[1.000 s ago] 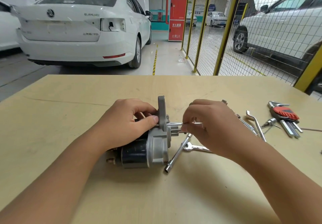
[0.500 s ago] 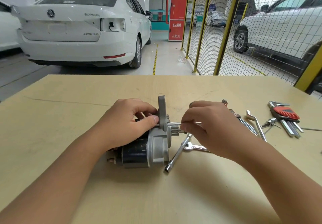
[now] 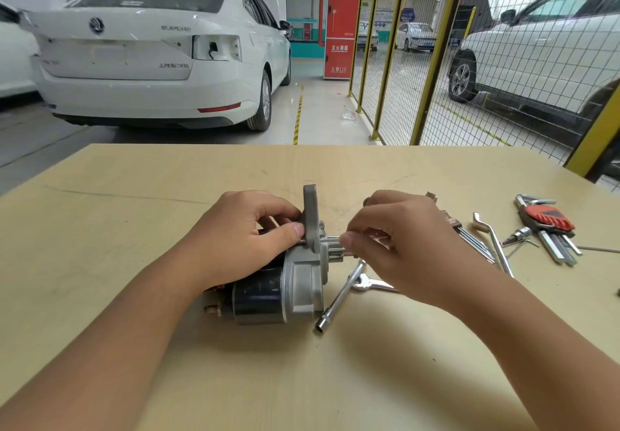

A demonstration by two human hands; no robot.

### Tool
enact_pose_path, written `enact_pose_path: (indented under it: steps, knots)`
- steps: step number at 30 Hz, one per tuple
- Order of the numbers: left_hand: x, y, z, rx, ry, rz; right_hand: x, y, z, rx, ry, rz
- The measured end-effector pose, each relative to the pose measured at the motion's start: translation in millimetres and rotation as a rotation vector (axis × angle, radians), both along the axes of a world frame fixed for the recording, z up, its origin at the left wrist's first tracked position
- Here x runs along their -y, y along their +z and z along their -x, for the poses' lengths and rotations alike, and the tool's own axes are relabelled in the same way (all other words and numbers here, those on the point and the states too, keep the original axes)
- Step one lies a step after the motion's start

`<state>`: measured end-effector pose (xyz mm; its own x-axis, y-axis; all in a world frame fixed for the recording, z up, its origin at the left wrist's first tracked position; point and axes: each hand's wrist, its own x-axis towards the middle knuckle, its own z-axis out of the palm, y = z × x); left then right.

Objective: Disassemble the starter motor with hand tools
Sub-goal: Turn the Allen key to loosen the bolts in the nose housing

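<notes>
Gripping motor (image 3: 278, 283): left hand (image 3: 241, 236); right hand (image 3: 399, 246) pinching thin tool (image 3: 330, 238); car (image 3: 151, 51) badged SUPERB.

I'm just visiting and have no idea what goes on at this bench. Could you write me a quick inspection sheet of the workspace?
Surface: pale wooden table, faint scratch lines.
Job's things: starter motor lying on its side, black body, grey housing.
Clutter: socket wrench and spanner beside the motor; hex key set with red holder, bent bar and small bits further right.
Hands: left hand grips the motor by its flange; right hand pinches a thin metal rod at the motor's nose.
Cables: nothing seen.
Surroundings: white car, yellow mesh fence, red cabinet, more parked cars.
</notes>
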<state>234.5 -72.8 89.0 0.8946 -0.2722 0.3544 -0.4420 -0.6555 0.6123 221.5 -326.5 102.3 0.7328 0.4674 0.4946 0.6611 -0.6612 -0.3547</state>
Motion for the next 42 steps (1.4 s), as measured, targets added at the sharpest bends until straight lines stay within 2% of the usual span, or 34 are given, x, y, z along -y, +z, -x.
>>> enact_pose_path:
  steps: [5, 11, 18, 27, 37, 42]
  knots:
    - [-0.2, -0.4, 0.2, 0.003, 0.000, 0.003, -0.1, -0.2, -2.7, -0.035, 0.017, 0.068]
    - [-0.4, -1.3, -0.7, 0.001, -0.004, 0.005, -0.1, 1.4, 1.1, 0.043, -0.056, 0.085]
    - [-0.8, -1.3, -1.0, 0.006, -0.006, -0.003, 0.6, 1.3, 0.3, 0.002, -0.055, 0.035]
    - [-1.1, -2.9, -2.1, 0.014, -0.007, 0.001, 8.6, 4.3, -2.5, -0.079, -0.033, 0.107]
    - [-2.2, -4.4, -2.8, 0.023, -0.012, 0.003, 5.7, 4.6, -2.1, 0.024, -0.030, 0.097]
    - [-1.5, -3.1, -2.3, 0.026, -0.019, 0.000, 5.7, 3.2, -3.0, -0.020, -0.036, 0.090]
